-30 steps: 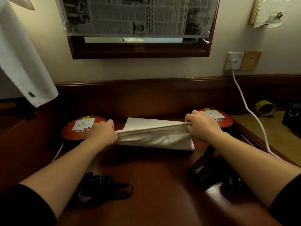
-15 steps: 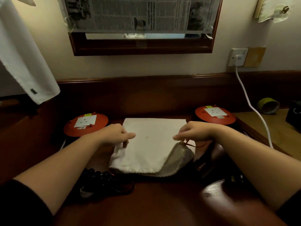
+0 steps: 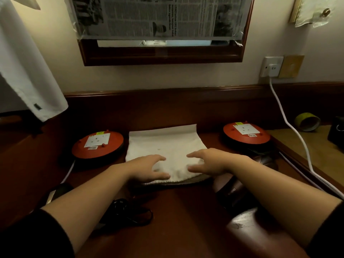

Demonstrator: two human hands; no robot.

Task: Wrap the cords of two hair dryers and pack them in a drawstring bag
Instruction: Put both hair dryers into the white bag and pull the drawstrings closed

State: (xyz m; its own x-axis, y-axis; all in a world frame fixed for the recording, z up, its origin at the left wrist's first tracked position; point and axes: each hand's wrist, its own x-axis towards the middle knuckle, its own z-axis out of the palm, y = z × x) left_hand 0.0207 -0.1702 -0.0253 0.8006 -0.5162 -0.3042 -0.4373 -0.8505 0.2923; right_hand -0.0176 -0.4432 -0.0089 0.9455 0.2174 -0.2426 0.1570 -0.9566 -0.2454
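At far left a black hair dryer (image 3: 59, 192) lies half under my forearm, its cord (image 3: 128, 213) bunched beside it. My left hand (image 3: 149, 169) rests flat on the cloth bag (image 3: 167, 148), grip wide and holding nothing. My right hand (image 3: 210, 162) does the same. The second hair dryer (image 3: 234, 190) sits just right of the bag on the worktop (image 3: 186, 220). I judge the bag's mouth lies flattened shut; loading without spreading it could snag a loose cord.
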